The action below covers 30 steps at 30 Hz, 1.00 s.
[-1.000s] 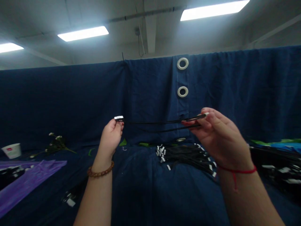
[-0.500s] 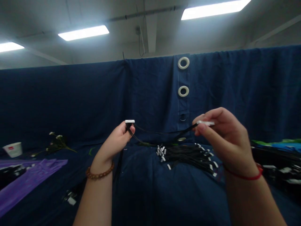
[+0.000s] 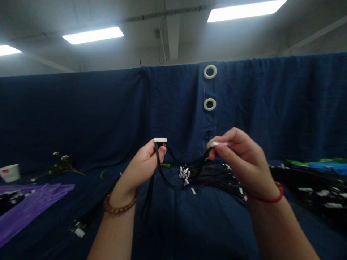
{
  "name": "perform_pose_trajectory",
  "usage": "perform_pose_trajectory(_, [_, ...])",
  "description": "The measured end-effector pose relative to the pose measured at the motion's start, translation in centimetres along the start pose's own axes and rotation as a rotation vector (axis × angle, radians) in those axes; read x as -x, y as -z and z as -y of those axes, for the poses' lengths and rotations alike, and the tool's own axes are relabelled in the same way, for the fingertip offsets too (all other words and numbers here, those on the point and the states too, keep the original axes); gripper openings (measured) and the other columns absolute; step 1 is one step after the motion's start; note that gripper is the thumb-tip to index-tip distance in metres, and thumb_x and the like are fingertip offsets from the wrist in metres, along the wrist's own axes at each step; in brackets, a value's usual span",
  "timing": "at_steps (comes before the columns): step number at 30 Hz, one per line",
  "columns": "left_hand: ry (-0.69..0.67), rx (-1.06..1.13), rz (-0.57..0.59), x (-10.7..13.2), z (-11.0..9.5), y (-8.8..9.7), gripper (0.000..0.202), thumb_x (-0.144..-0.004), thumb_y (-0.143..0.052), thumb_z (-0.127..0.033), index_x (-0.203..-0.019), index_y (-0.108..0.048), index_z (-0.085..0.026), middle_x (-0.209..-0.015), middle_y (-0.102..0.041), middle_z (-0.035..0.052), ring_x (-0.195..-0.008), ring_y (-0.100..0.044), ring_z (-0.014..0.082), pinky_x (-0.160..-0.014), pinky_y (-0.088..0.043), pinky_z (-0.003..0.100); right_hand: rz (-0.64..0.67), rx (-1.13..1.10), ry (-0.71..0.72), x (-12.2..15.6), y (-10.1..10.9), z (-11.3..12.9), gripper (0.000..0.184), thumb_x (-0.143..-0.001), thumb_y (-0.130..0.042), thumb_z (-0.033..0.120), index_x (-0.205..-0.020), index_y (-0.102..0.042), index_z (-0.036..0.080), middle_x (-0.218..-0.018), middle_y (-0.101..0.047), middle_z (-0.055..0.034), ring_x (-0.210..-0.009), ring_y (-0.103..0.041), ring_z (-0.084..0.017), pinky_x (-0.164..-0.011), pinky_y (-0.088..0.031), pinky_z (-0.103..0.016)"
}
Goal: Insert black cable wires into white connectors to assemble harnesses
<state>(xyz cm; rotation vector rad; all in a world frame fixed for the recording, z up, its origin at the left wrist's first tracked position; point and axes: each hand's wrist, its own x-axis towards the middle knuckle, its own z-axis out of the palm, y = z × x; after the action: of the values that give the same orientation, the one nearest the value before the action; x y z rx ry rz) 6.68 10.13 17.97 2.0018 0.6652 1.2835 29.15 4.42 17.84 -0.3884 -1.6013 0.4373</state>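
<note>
My left hand (image 3: 143, 166) pinches one end of a black wire harness (image 3: 173, 182) just below its white connector (image 3: 160, 140). My right hand (image 3: 238, 159) pinches the other end at a second white connector (image 3: 218, 144). The wires sag in a loop between the two hands, held up in front of me above the blue cloth. A beaded bracelet sits on my left wrist and a red cord on my right wrist.
A pile of black harnesses with white connectors (image 3: 214, 177) lies on the blue-covered table (image 3: 189, 224) behind the hands. More harnesses (image 3: 314, 187) lie at the right. At the left are a purple sheet (image 3: 29, 202), a white cup (image 3: 10, 172) and a flower sprig (image 3: 61, 164). A blue curtain with white eyelets (image 3: 210, 104) stands behind.
My two hands have come closer together. The harness, stretched nearly straight a second ago, now hangs slack in a loop between them.
</note>
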Motion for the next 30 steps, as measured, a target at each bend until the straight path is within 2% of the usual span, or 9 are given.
perform_pose_trajectory(3, [-0.051,-0.103,0.058,0.6,-1.3,-1.4,0.021,-0.088,-0.047,-0.039,-0.082,-0.048,-0.018,-0.062,-0.038,-0.0056,-0.054,-0.034,0.0082,-0.048,-0.030,0.021,0.092,-0.057,-0.065,-0.1,-1.8,-0.6,0.006,-0.087,-0.055,0.018,-0.085,-0.049,0.018,-0.069,-0.063,0.0004,-0.062,-0.058,-0.009,-0.058,-0.044,-0.021])
perform_pose_trajectory(7, [-0.166,-0.271,0.093,1.0,-2.6,-2.6,0.018,-0.089,-0.045,-0.028,-0.076,-0.051,-0.017,-0.066,-0.049,-0.0030,-0.060,-0.043,0.0098,-0.055,-0.036,0.021,0.133,-0.130,-0.092,-0.3,-3.1,-1.4,0.009,-0.088,-0.052,0.023,-0.084,-0.045,0.019,-0.063,-0.060,0.0026,-0.058,-0.058,-0.009,-0.056,-0.045,-0.020])
perform_pose_trajectory(12, [-0.212,-0.209,0.221,0.8,-2.8,-3.4,0.015,-0.090,-0.044,-0.023,-0.081,-0.055,-0.017,-0.069,-0.052,-0.0026,-0.060,-0.046,0.0093,-0.057,-0.037,0.021,0.135,-0.102,-0.095,-0.1,-3.2,-1.3,0.011,-0.089,-0.051,0.026,-0.085,-0.043,0.020,-0.060,-0.057,0.0040,-0.056,-0.057,-0.009,-0.053,-0.045,-0.020])
perform_pose_trajectory(15, [-0.223,-0.216,0.208,0.6,-2.4,-3.8,0.019,-0.091,-0.041,-0.025,-0.080,-0.054,-0.016,-0.068,-0.050,-0.0021,-0.060,-0.046,0.0096,-0.057,-0.037,0.021,0.127,-0.010,-0.093,0.0,-3.0,-1.2,0.011,-0.089,-0.052,0.026,-0.086,-0.044,0.019,-0.060,-0.056,0.0042,-0.056,-0.056,-0.009,-0.053,-0.044,-0.019])
perform_pose_trajectory(20, [-0.292,-0.293,0.122,0.4,-2.0,-4.1,0.020,-0.091,-0.041,-0.025,-0.074,-0.049,-0.017,-0.068,-0.049,-0.0017,-0.060,-0.047,0.0108,-0.058,-0.037,0.023,0.067,0.245,-0.072,-0.2,-2.9,-1.2,0.011,-0.088,-0.053,0.027,-0.093,-0.051,0.018,-0.063,-0.054,0.0033,-0.054,-0.050,-0.009,-0.049,-0.037,-0.020])
perform_pose_trajectory(24, [-0.270,-0.329,0.113,0.3,-1.9,-4.0,0.021,-0.091,-0.040,-0.027,-0.074,-0.049,-0.018,-0.067,-0.050,-0.0015,-0.060,-0.048,0.0122,-0.058,-0.037,0.024,0.082,0.403,-0.032,-0.4,-3.0,-1.0,0.019,-0.087,-0.053,0.023,-0.105,-0.058,0.019,-0.080,-0.062,-0.0009,-0.063,-0.054,-0.011,-0.057,-0.039,-0.023])
perform_pose_trajectory(27, [-0.221,-0.346,0.123,0.3,-2.0,-4.0,0.023,-0.091,-0.038,-0.028,-0.073,-0.048,-0.019,-0.065,-0.049,-0.0015,-0.060,-0.048,0.0131,-0.057,-0.036,0.025,0.107,0.457,-0.013,-0.5,-2.8,-0.8,0.013,-0.086,-0.052,0.021,-0.096,-0.061,0.019,-0.090,-0.063,-0.0028,-0.077,-0.058,-0.014,-0.067,-0.042,-0.025])
perform_pose_trajectory(30, [-0.188,-0.342,0.127,0.3,-1.9,-4.4,0.023,-0.091,-0.039,-0.027,-0.070,-0.046,-0.019,-0.064,-0.048,-0.0021,-0.059,-0.047,0.0131,-0.056,-0.035,0.025,0.126,0.478,-0.031,-0.6,-2.4,-0.9,0.011,-0.085,-0.052,0.019,-0.089,-0.062,0.018,-0.084,-0.063,-0.0026,-0.078,-0.058,-0.015,-0.069,-0.042,-0.026])
